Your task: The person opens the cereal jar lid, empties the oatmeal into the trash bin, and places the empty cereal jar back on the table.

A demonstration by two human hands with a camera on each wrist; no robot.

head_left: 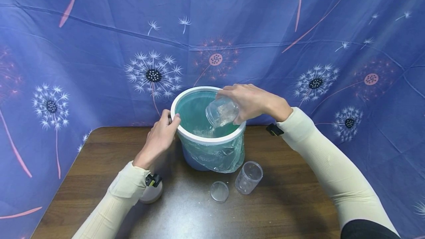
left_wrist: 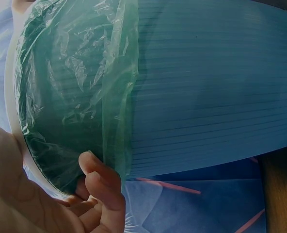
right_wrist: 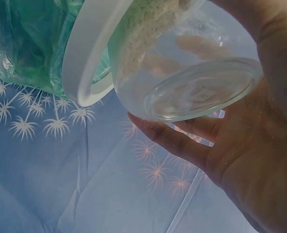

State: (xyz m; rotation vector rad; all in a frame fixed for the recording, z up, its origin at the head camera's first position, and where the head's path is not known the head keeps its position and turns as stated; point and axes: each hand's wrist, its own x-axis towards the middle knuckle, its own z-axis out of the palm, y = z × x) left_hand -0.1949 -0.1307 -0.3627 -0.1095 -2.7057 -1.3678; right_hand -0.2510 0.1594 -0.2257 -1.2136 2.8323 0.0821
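Observation:
A blue trash can (left_wrist: 211,87) with a white rim (head_left: 212,140) stands on the table, lined with a green plastic bag (head_left: 216,154) folded over its outside. My left hand (head_left: 161,132) grips the left side of the rim, thumb on top and fingers curled beneath. Over the right side of the opening, my right hand (head_left: 252,102) holds a clear jar (head_left: 223,111), tilted mouth-down to the left. Pale, crumb-like bits (right_wrist: 143,41) lie along the jar's inner wall, and some fall into the bag.
A second clear jar (head_left: 249,177) stands on the wooden table (head_left: 186,217) in front of the can. Beside it lies a clear round lid (head_left: 219,191) with small crumbs around. A pale round object (head_left: 152,193) is partly hidden under my left wrist. Behind hangs a blue dandelion-patterned cloth (head_left: 232,17).

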